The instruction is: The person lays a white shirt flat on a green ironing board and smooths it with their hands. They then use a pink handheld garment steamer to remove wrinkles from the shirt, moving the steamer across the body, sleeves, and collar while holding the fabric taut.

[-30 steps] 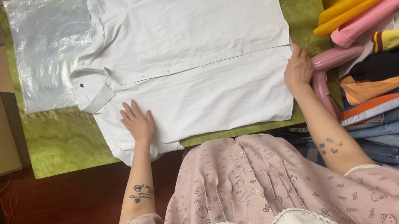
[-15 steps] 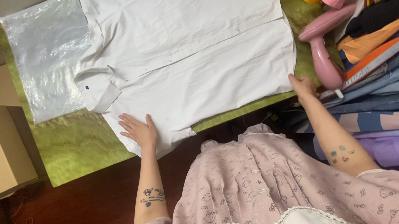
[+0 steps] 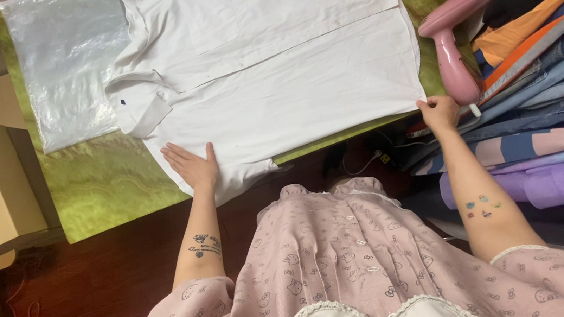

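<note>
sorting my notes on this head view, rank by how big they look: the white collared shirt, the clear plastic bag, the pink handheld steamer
1. white collared shirt, by far the largest
2. clear plastic bag
3. pink handheld steamer, smallest

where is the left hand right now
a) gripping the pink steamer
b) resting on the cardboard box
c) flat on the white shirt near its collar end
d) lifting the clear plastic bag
c: the left hand lies palm down, fingers spread, on the white shirt just below the collar, touching neither steamer, box nor bag.

Left hand [image 3: 191,165] flat — right hand [image 3: 438,111] curled
</note>
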